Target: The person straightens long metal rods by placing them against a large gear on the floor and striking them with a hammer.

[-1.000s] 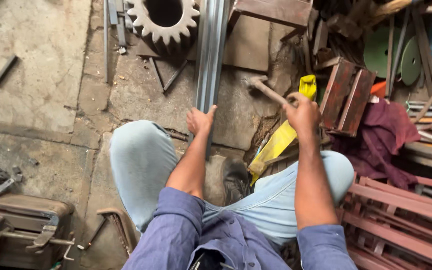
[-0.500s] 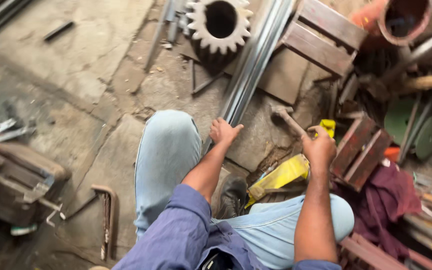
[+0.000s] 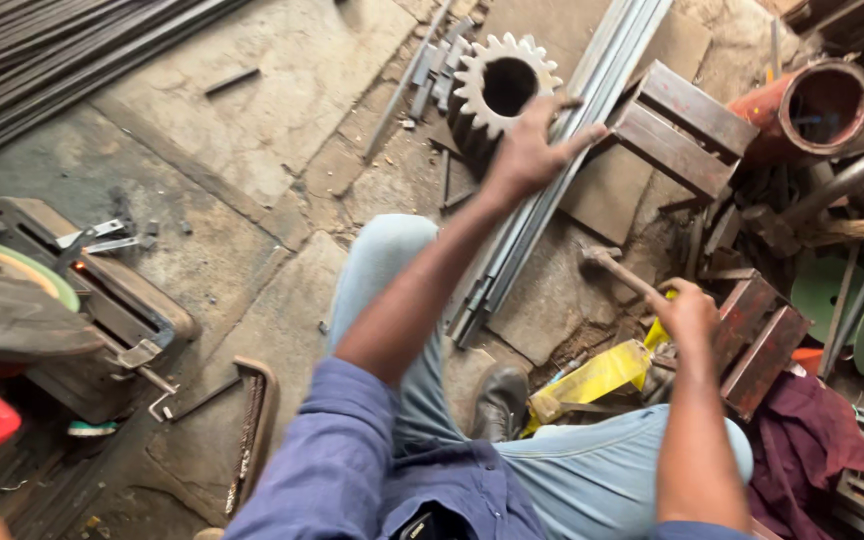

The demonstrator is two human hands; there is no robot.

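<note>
Two hands at work: left hand [image 3: 527,150] far forward, right hand [image 3: 689,312] back near the knee.
Change, left: half a second ago this hand lay low on the long grey steel channel strips [image 3: 552,190], by the knee; now the arm is stretched out and the hand sits higher up the bundle, beside the gear.
Change, right: the wooden-handled hammer [image 3: 617,268] stays low over the floor, head pointing toward the strips (no lift visible between frames).
Reading: the hold on the strips has moved up their length, so the working spot seems to have shifted with it.
Left fingers: spread apart, pressing flat on the strips, not wrapped round them.
Right fingers: closed round the hammer handle.
Strips, position: lying diagonally on the cracked concrete floor [image 3: 252,180], from the knee up past the top edge.
Strips, material: thin folded sheet steel, dull grey, straight edges.
Gear: pale, thick toothed steel wheel [image 3: 505,85] with a round bore, touching the strips' left side.
Nearby: rusty red angle-iron frame [image 3: 687,125] to the right; yellow crumpled wrapper [image 3: 592,380] by the black shoe [image 3: 501,400].
</note>
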